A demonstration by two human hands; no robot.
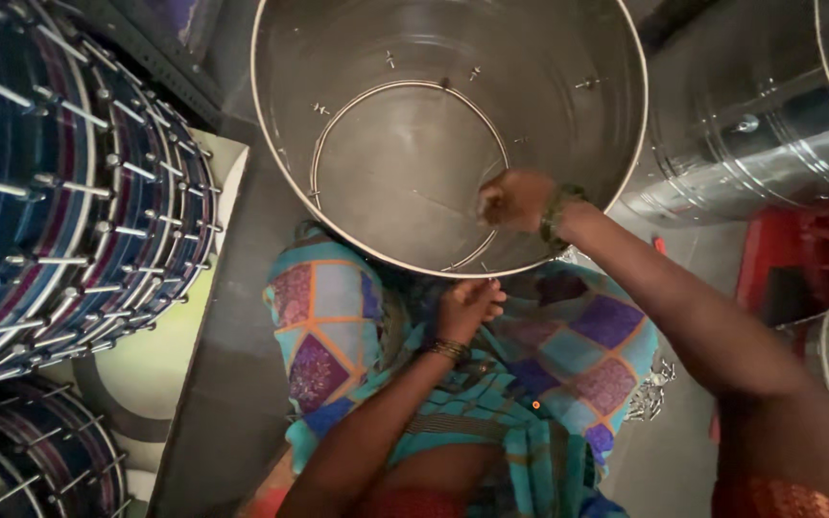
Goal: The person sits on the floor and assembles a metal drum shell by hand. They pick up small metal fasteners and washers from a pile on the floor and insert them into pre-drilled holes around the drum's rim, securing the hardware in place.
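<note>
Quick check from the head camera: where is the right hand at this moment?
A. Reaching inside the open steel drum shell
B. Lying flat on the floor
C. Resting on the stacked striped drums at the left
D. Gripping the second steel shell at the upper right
A. The right hand is inside the steel drum shell, closed by the wire ring there; the left hand sits beneath the shell's near rim.

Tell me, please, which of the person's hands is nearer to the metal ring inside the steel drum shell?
The right hand, reaching inside the drum shell at the metal ring. The left hand is outside, under the shell's near rim.
</note>
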